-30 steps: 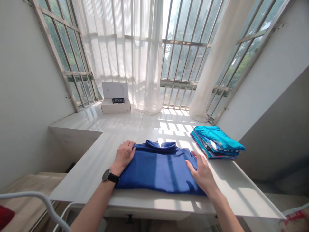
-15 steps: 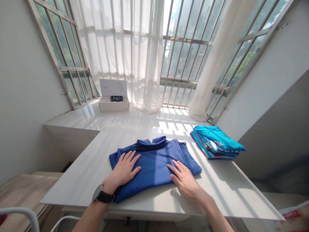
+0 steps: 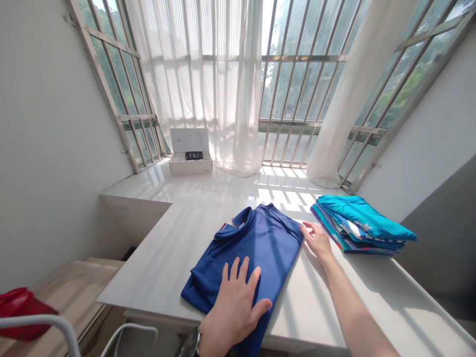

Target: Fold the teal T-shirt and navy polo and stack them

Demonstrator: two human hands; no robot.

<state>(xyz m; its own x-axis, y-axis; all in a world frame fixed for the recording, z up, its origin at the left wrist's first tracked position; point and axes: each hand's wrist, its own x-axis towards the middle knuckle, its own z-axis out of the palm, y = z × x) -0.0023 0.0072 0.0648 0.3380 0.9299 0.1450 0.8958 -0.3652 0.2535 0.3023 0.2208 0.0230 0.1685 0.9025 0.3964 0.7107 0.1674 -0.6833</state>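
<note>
A blue collared shirt (image 3: pixel 256 248) lies folded and turned at a slant on the white table (image 3: pixel 148 263), its collar towards the window. My left hand (image 3: pixel 238 302), with a watch at the wrist, rests flat on the near part of the shirt, fingers spread. At the shirt's far right edge, my right hand (image 3: pixel 317 240) has its fingers curled in and pinches the cloth. The near end of the shirt runs out of view behind my left hand. To the right of my right hand sits a stack of folded clothes (image 3: pixel 360 223), turquoise on top.
Against the curtain (image 3: pixel 238 99) stands an open white box (image 3: pixel 191 166) with a dark phone-like device (image 3: pixel 194 155) on it. Barred windows enclose the far side. A white chair frame (image 3: pixel 55 322) and a red bag-like thing (image 3: pixel 24 310) are at the lower left.
The shirt has turned clockwise. My left hand has moved right and nearer across it. My right hand has gone from lying on the shirt to its far right edge.
</note>
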